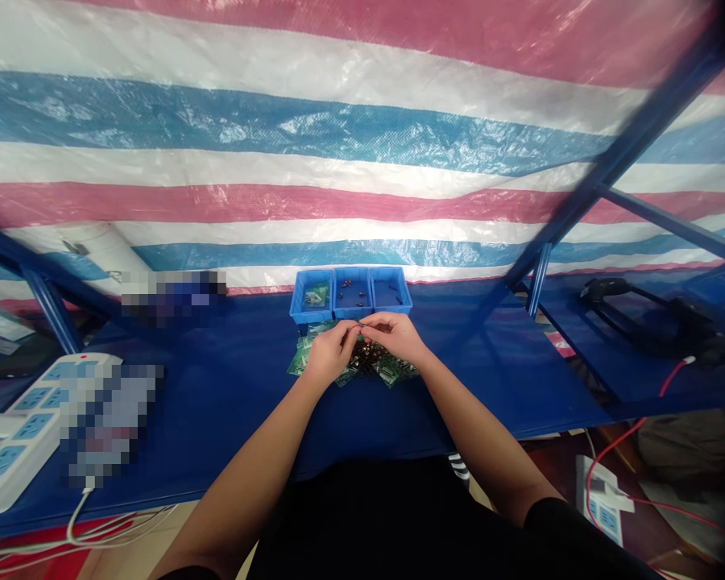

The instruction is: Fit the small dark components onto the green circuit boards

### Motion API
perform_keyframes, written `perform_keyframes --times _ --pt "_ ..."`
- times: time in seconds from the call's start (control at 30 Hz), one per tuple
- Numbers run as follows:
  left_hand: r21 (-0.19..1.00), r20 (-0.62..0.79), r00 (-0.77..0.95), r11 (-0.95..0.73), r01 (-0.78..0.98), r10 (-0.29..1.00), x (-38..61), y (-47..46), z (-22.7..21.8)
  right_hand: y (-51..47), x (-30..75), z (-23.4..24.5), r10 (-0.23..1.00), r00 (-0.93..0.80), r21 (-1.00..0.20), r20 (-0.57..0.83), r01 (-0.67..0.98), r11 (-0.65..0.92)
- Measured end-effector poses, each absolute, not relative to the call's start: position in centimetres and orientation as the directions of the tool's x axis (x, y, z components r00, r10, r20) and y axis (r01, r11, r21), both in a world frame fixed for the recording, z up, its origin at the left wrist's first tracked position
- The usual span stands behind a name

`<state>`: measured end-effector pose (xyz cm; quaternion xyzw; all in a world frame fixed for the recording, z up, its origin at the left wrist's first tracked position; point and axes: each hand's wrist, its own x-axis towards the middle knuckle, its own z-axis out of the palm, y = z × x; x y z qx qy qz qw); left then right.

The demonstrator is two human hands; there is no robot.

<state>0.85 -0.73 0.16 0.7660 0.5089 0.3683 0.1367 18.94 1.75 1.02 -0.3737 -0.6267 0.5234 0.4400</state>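
Note:
My left hand (331, 352) and my right hand (394, 336) meet fingertip to fingertip over a heap of small dark and brassy parts (367, 356). Both hands are closed in a pinch, and whatever sits between the fingers is too small to make out. Green circuit boards (389, 369) lie around the heap, some partly under my hands. Just beyond stand three blue bins side by side. The left bin (294, 308) contains green boards, the middle bin (353, 311) a few small brassy parts, and the right bin (403, 306) a small dark piece.
A white power strip (21, 435) lies at the left of the blue table (477, 387), beside a blurred-out object (118, 419) with a white cable. Blue metal frame bars (571, 197) slope at both sides. Striped plastic sheeting (338, 161) hangs behind. A red cable (616, 439) runs at right.

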Motion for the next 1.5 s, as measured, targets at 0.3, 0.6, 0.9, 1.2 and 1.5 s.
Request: perform_keyframes --times 0.3,0.6,0.9,1.2,1.5 --pt "0.578 0.451 0.217 -0.468 0.669 0.866 0.80 -0.65 -0.07 1.69 19.17 1.36 0.923 -0.346 -0.984 0.167 0.000 0.178" --pt "0.574 0.431 0.228 -0.460 0.677 0.873 0.76 -0.68 0.13 1.58 19.07 1.46 0.924 -0.338 -0.981 0.180 0.012 0.196" --pt "0.564 0.467 0.220 -0.480 0.671 0.856 0.77 -0.54 -0.14 1.77 19.06 1.06 0.928 -0.322 -0.981 0.187 -0.004 0.196" --pt "0.590 0.445 0.212 -0.463 0.662 0.870 0.77 -0.67 0.04 1.71 18.89 1.09 0.924 -0.320 -0.977 0.211 -0.044 0.208" --pt "0.581 0.456 0.204 -0.464 0.669 0.866 0.78 -0.53 -0.21 1.76 18.93 0.95 0.930 -0.314 -0.981 0.191 -0.045 0.186"
